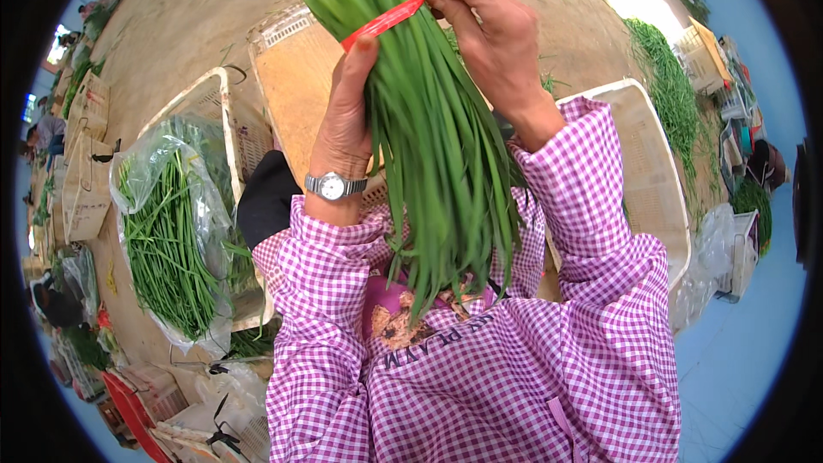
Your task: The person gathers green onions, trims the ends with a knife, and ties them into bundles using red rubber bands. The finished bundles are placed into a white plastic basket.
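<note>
A thick bunch of long green garlic chives [437, 161] is held up before my chest, its pale cut ends toward the top of the view and its leaf tips hanging down. Around the stems near those ends runs a flat red band [386, 20]. My left hand [350, 90] grips the bunch from the left, with the thumb on the band's lower end. At the band's other end, my right hand [492, 38] pinches the red strip between thumb and fingers. The far side of the bunch is hidden.
A board-topped crate [302, 71] stands ahead. To the left, a plastic bag of chives [170, 238] lies in a white crate [225, 109]. Another white crate [649, 173] is on the right, with loose greens [665, 90] on the floor beyond. A person [48, 132] is at far left.
</note>
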`<state>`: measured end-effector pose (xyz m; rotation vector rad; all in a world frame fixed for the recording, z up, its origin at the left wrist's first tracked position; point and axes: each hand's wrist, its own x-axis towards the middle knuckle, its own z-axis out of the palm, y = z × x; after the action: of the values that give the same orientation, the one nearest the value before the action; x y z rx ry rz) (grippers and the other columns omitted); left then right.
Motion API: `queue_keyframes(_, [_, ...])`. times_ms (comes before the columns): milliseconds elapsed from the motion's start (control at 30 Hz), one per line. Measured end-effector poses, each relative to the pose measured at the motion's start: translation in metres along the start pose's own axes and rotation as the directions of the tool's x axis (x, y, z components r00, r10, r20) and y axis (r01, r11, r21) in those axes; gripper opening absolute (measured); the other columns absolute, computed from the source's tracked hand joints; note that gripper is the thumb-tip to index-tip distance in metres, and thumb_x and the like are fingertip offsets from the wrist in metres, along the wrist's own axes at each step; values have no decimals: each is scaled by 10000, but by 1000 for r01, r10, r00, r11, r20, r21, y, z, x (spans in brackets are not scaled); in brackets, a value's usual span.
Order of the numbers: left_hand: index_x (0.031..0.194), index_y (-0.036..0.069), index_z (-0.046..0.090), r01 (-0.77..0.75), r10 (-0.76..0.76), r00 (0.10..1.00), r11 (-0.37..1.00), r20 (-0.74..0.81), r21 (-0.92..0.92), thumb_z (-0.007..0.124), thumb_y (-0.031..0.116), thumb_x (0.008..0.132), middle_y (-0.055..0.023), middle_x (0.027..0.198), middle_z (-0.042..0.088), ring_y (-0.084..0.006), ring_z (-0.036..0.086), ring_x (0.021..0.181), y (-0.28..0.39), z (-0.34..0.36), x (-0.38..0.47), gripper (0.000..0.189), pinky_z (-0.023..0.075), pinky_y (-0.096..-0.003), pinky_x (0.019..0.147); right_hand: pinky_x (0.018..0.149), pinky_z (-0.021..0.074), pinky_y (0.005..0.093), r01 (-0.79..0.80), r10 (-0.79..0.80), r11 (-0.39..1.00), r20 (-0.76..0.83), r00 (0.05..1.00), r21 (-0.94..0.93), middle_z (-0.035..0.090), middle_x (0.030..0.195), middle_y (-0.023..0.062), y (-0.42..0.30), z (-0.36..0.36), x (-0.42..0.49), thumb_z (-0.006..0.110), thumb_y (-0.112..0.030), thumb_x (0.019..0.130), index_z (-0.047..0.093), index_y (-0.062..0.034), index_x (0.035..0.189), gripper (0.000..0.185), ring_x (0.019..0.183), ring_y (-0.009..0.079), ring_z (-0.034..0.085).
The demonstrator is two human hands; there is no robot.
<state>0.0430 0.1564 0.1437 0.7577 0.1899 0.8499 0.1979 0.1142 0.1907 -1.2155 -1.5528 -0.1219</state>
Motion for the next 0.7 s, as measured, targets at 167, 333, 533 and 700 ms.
queue_keyframes(167, [1062,-20,578,-66,124,950,977,-286,205,743,144,803,-75,962,647,-130,639,769,-15,-11,7,349,538,-253,666,815,454,315,-508,348,782,422,837,361,630,1068,147,29,30,-39,469,-390,953,604,-21,1127,429,961,205,601])
queue_keyframes(333, [1096,24,582,149,-5,887,950,-463,276,650,315,872,-63,971,630,-144,623,821,-20,-43,1,374,528,-301,699,854,472,350,-774,488,560,637,597,296,588,1094,221,32,65,-60,662,-618,738,472,21,1256,844,1012,275,585])
queue_keyframes(533, [1218,82,520,280,-159,885,933,-437,227,459,489,936,-76,1123,592,-194,572,1018,-17,-44,-12,499,463,-363,889,734,519,300,-852,493,382,700,516,359,628,1010,130,27,68,-73,754,-360,748,532,-24,1199,605,879,186,620])
queue_keyframes(700, [1273,114,499,418,-174,877,735,-448,534,427,543,927,-10,1187,566,-153,485,1102,-7,-40,-25,556,345,-366,935,682,543,281,-884,562,220,688,460,412,654,954,103,36,56,-82,760,-269,748,552,-17,1162,528,791,166,647])
